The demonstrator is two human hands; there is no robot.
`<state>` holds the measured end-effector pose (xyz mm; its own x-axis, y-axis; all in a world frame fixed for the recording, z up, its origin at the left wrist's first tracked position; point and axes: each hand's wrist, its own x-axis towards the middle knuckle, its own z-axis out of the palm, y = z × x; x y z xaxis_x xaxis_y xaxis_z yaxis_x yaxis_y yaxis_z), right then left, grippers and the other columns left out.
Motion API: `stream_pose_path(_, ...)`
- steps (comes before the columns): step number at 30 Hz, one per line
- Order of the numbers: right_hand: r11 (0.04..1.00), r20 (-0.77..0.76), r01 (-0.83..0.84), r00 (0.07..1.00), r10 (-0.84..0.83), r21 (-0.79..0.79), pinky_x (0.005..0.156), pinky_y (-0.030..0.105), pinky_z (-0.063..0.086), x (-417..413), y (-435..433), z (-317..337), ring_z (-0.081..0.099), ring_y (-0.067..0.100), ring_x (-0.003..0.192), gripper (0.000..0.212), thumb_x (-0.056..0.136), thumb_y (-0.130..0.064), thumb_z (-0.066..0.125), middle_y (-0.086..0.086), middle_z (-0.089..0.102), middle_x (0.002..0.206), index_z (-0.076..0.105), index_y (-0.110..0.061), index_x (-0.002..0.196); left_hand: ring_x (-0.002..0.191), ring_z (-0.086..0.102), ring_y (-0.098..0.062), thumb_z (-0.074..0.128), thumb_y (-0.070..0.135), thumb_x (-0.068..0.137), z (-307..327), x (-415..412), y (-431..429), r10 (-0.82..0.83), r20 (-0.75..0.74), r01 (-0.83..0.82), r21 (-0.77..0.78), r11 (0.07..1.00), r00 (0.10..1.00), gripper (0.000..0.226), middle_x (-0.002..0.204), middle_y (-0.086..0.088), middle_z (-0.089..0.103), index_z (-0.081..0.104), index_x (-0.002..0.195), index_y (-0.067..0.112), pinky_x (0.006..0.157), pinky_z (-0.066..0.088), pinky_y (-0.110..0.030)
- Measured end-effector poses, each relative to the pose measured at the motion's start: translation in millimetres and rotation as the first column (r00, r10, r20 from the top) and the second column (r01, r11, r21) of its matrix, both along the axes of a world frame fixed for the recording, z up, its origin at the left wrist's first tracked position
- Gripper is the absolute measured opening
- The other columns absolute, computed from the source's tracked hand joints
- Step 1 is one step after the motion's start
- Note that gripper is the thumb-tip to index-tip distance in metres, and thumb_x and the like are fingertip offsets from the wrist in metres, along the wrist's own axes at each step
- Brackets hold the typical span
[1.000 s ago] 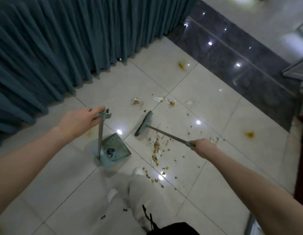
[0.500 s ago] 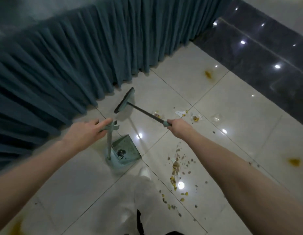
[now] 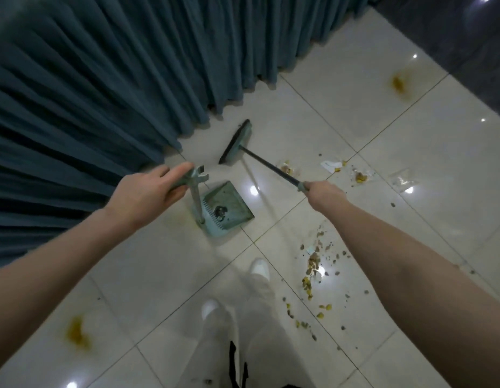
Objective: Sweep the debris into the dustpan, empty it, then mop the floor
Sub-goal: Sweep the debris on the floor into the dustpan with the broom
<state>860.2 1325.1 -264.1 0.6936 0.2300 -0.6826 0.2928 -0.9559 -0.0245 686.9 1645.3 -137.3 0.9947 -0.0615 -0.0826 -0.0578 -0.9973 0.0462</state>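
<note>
The left hand (image 3: 148, 193) grips the dustpan (image 3: 228, 210) handle top; the right hand (image 3: 324, 193) is closed round the broom (image 3: 236, 142) stick. Both look light and rigid; debris (image 3: 313, 264) lies right of the dustpan.

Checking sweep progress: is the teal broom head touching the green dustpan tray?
Apart. The head view shows bare white tile between the teal broom head and the green dustpan tray.
</note>
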Motion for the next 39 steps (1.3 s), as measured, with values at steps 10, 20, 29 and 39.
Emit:
stream_pose_path(10,0.94,-0.052,0.288,0.952,-0.302,-0.183,0.066,0.033,0.056,-98,-177,22,0.061,0.02,0.072,0.033,0.101,-0.046,0.028,0.003,0.061,0.088,0.043,-0.041,0.13,0.053,0.056,-0.033,0.053,0.038,0.093,7,72,-18,-0.177,-0.109,0.179,0.008,0.984,0.978,0.048,0.091,-0.013,0.062,0.043,0.137,0.023,0.043,0.047,-0.038)
stream_pose_path(20,0.804,-0.018,0.492,0.849,-0.528,-0.335,0.06,0.029,0.048,-235,-213,69,0.055,0.012,0.069,0.038,0.1,-0.051,0.022,-0.005,0.054,0.08,0.047,-0.042,0.128,0.073,0.064,-0.029,0.038,0.049,0.095,0,110,-14,-0.371,-0.153,0.376,0.005,0.927,0.916,0.051,0.105,-0.005,0.061,0.03,0.143,0.034,0.056,0.052,-0.037)
stream_pose_path(29,0.819,0.081,0.492,0.867,-0.491,-0.296,0.055,0.027,0.051,-223,-164,109,0.058,0.011,0.066,0.03,0.101,-0.046,0.034,-0.008,0.057,0.078,0.054,-0.043,0.124,0.06,0.058,-0.019,0.039,0.048,0.095,5,115,27,-0.422,-0.106,0.427,0.027,0.904,0.9,0.053,0.102,-0.003,0.061,0.032,0.144,0.029,0.045,0.04,-0.028)
stream_pose_path(39,0.937,0.01,0.348,0.938,-0.348,-0.025,0.052,0.026,0.048,-64,-28,92,0.06,0.014,0.067,0.03,0.102,-0.036,0.039,-0.002,0.062,0.083,0.053,-0.036,0.128,0.061,0.053,-0.016,0.036,0.049,0.096,11,124,61,-0.379,-0.126,0.389,0.077,0.918,0.917,0.054,0.098,-0.001,0.056,0.028,0.147,0.031,0.05,0.046,-0.029)
